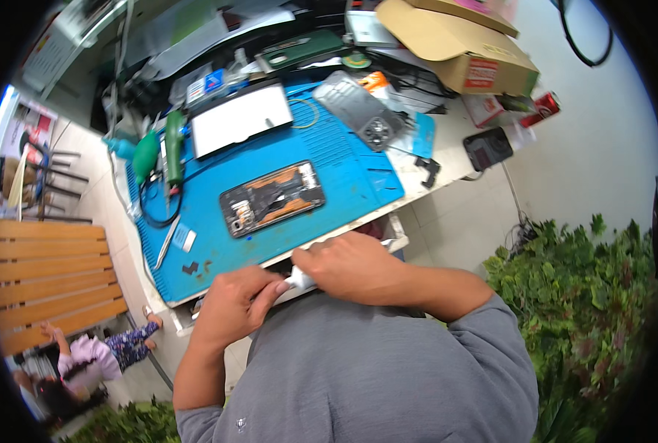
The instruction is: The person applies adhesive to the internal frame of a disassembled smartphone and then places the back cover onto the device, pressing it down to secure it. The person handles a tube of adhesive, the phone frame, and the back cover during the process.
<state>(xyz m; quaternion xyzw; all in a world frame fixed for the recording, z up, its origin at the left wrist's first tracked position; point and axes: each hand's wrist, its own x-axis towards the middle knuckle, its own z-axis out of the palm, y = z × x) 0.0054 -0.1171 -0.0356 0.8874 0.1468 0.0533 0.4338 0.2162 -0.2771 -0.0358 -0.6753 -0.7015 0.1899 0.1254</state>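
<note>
Opened phone (272, 198) lies back-off on the blue mat (343, 162), internals exposed, removed rear cover (362, 111) parked beyond it, so teardown looks done and reassembly not begun. Both hands are at the bench (447, 166) edge: left hand (234, 306) and right hand (355, 267) closed around a small white tube (299, 280), held between them.

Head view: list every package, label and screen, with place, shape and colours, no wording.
Tan cardboard box: bench's far right, flaps open, red-and-white label on its side.
Red packet: right of the box, small.
Dark phone screen: bench's right edge, unlit.
White rectangular panel: blue mat's far side, blank.
Small white tube: held between both hands.
</note>
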